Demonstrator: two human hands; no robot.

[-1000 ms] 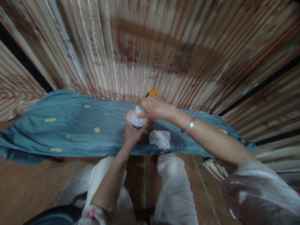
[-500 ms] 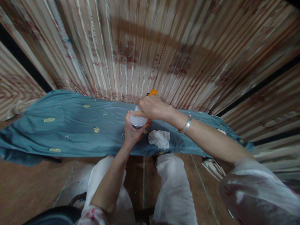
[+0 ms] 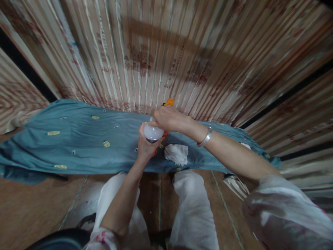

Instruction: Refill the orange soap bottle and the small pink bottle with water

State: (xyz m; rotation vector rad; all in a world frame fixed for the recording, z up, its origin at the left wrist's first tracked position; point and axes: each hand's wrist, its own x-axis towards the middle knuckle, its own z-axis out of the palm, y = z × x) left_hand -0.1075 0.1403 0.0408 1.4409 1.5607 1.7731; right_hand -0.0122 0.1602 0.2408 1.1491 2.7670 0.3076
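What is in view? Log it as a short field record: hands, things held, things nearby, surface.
left hand: left hand grips the small round white-capped bottle from below
right hand: right hand on the bottle's top, silver metal bangle on the wrist
behind the hands: orange plastic piece, mostly hidden
nearby: crumpled white cloth beside the bottle, on the fabric
surface: teal fabric with yellow embroidered motifs, spread before a striped panel
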